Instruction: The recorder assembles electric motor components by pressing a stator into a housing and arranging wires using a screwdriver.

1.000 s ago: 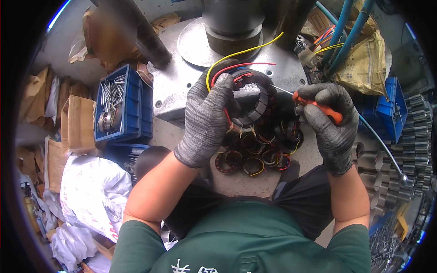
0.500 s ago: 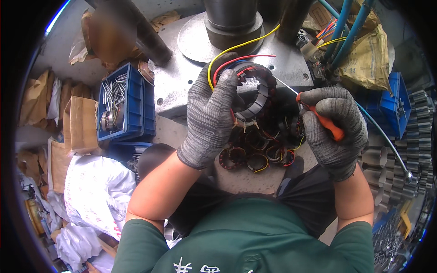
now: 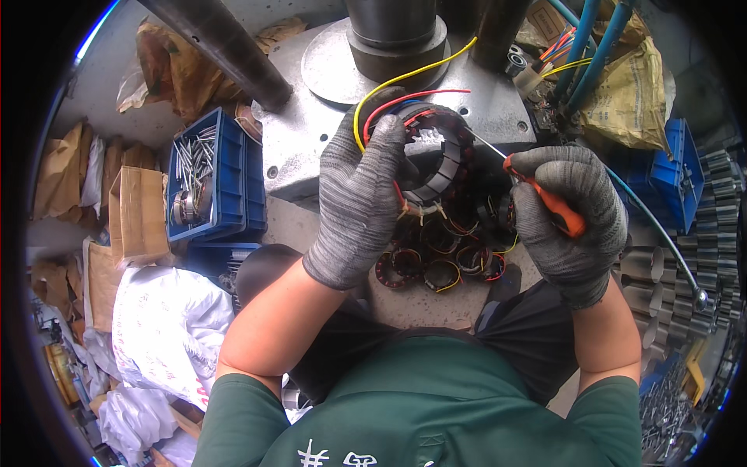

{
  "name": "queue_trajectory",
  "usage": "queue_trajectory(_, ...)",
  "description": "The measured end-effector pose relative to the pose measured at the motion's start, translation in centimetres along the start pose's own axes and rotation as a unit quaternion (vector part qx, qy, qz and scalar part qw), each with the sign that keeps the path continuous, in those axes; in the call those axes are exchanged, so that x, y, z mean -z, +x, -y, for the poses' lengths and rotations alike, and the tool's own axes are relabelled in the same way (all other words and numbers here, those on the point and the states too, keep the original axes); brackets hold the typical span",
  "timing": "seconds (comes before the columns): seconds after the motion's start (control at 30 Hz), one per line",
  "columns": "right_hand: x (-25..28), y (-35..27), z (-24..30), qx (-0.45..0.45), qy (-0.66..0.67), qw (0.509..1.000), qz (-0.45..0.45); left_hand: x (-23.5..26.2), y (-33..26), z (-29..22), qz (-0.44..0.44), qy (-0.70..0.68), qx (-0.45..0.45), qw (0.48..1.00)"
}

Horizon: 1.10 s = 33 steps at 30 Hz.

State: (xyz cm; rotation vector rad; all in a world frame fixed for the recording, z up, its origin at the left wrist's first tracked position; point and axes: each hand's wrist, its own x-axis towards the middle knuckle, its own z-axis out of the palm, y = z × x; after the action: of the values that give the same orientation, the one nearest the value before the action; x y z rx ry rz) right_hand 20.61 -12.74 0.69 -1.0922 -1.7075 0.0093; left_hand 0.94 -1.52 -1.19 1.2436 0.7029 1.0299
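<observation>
My left hand (image 3: 359, 175), in a grey knitted glove, grips a ring-shaped motor stator (image 3: 447, 167) by its left side. Yellow, red and blue lead wires come out of the stator beside my thumb; the yellow wire (image 3: 412, 75) arcs up to the right. In my gloved right hand (image 3: 572, 210) is a screwdriver with an orange-red handle (image 3: 562, 210). Its thin metal shaft (image 3: 489, 144) points up and left, and the tip reaches the stator's upper right edge. Whether the tip touches the winding is too small to tell.
Several wound stators (image 3: 441, 274) lie on the floor between my legs. Ahead stands a metal press table (image 3: 299, 148) with dark columns. Blue bins (image 3: 233, 187) with metal pins and a white sack (image 3: 167, 323) sit left. Stacked metal cylinders (image 3: 712, 233) and a ball-ended rod (image 3: 700, 299) are right.
My right hand and the screwdriver have shifted very slightly left and up. The stator stays held in my left hand, almost unmoved.
</observation>
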Motion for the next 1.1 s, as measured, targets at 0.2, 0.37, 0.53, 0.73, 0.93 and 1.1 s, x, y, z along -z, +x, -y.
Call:
queue_trajectory(0.2, -0.1, -0.2, -0.6, -0.033, 0.024, 0.999, -0.018, 0.0, 0.0, 0.2, 0.0, 0.049, -0.001, 0.999)
queue_trajectory(0.37, 0.8, 0.1, -1.3, -0.125, 0.103, 0.987, 0.007, 0.4, 0.1, 0.2, -0.004, 0.043, -0.005, 0.999)
queue_trajectory(0.53, 1.0, -0.3, -1.9, -0.196, 0.21, 0.958, 0.002, 0.7, 0.1, 0.6, -0.001, 0.033, -0.019, 0.999)
queue_trajectory(0.73, 0.8, -0.2, -3.2, -0.212, 0.252, 0.942, 0.07, -0.2, -0.7, -0.3, 0.043, -0.034, 0.0, 0.998)
queue_trajectory(0.93, 1.0, -0.8, -2.6, -0.229, 0.295, 0.927, 0.012, -0.2, -0.4, -0.6, 0.061, 0.047, 0.02, 0.997)
queue_trajectory(1.1, 2.3, -0.3, -0.9, -0.254, 0.394, 0.881, -0.068, 0.5, 0.0, -1.0, 0.023, -0.056, 0.028, 0.998)
